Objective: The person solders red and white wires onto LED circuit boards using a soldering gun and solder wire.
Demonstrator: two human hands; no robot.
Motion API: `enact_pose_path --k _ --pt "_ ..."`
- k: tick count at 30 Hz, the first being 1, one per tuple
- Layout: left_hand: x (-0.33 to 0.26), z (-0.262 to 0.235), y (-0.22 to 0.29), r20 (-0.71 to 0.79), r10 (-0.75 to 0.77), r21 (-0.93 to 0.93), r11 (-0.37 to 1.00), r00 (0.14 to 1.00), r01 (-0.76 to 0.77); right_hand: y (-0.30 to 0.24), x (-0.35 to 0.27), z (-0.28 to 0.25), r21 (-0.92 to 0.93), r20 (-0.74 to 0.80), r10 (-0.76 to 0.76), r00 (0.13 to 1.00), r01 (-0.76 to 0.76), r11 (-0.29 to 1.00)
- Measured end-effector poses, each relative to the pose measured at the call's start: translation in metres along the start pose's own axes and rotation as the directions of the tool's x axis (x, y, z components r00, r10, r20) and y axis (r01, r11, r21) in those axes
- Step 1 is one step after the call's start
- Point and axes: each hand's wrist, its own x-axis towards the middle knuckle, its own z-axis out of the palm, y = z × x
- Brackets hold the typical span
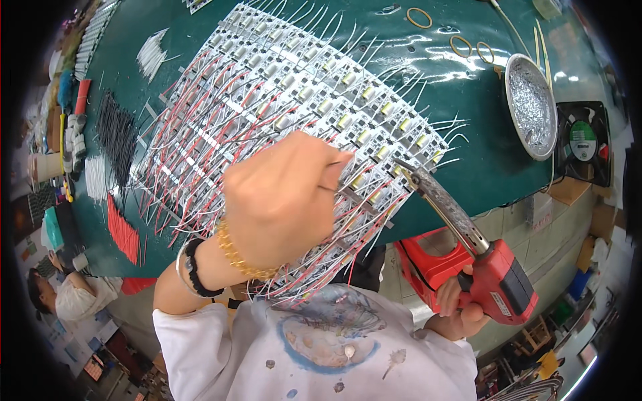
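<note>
My left hand [284, 187] curls over the flat white circuit-board sheet [328, 100]; I can't see its grip. The long rows slant toward my right hand [459, 323], gripping a red-and-black plastic soldering gun [498, 284].

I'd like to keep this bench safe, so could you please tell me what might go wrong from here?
The right hand holds a soldering gun with its tip pointing toward the left hand; if hot, a slip could burn that hand.
Red and white wires crowd around the left hand and might snag on the gold bracelet.
Components sit tightly packed on the circuit boards, so a stray touch could damage neighbours.
</note>
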Motion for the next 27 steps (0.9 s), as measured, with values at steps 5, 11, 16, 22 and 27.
enact_pose_path --k 5,11,16,22,27 --pt "-0.003 0.006 0.021 0.151 -0.061 -0.124 0.989 0.987 0.080 -0.002 -0.007 0.000 0.012 -0.072 0.015 0.997 -0.014 1.000" --pt "-0.013 0.024 0.019 0.227 -0.070 -0.091 0.992 0.971 0.093 0.009 -0.002 -0.031 0.033 0.307 -0.035 0.951 0.026 0.999" --pt "-0.010 0.023 0.020 0.243 -0.082 -0.103 0.989 0.967 0.110 0.013 -0.006 -0.032 0.052 0.189 -0.020 0.982 0.010 0.999" --pt "-0.007 0.026 0.022 0.241 -0.111 -0.096 0.986 0.964 0.137 -0.012 0.001 -0.051 -0.468 0.408 0.194 0.892 0.022 0.883" --pt "-0.008 0.022 0.019 0.228 -0.119 -0.109 0.983 0.966 0.147 0.025 -0.026 -0.079 -0.256 0.346 -0.095 0.933 0.191 0.948"
